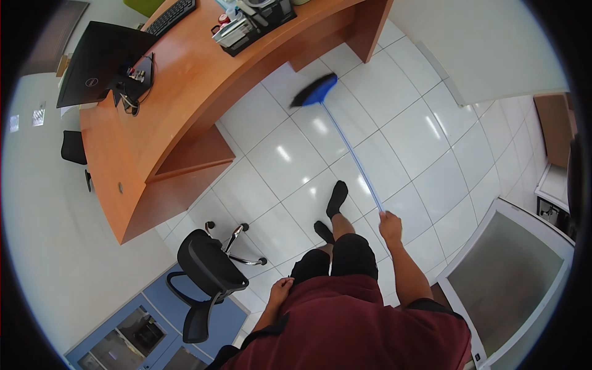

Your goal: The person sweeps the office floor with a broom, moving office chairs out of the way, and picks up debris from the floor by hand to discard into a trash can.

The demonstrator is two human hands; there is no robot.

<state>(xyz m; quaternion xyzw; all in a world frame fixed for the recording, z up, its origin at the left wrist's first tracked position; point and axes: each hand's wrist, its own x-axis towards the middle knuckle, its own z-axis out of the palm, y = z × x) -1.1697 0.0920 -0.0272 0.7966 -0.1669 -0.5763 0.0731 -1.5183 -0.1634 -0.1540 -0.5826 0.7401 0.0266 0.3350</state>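
First, a black chair [73,148] stands beyond the left end of the curved wooden surface [168,102]. On that end of the surface, a dark monitor [102,68] shows its back, with a looped cable near its stand. A blue cabinet [163,296] with glass panes stands on the near side of the surface, apart from it. The keyboard [171,16] lies on the surface, past the monitor. A black swivel chair [209,262] with a shiny metal base stands just in front of the surface's left end, near the blue cabinet. Along the surface's front edge sits a black desk organizer [262,28], filled with papers and small items.

The left hand [281,290] hangs well apart from the surface, beside the person's black shorts [336,256]; its fingers look curled, but I cannot tell whether they close on anything. The broom [318,94] is over the white tiles, close to the surface's curved front, its dark, blurred bristles facing it. Its slim handle [352,156] runs away from the surface to the right hand [390,227], whose fingers are clamped round the end. Right of the surface and well apart from it are a white-framed frosted panel [509,271] and a brown box [550,129].
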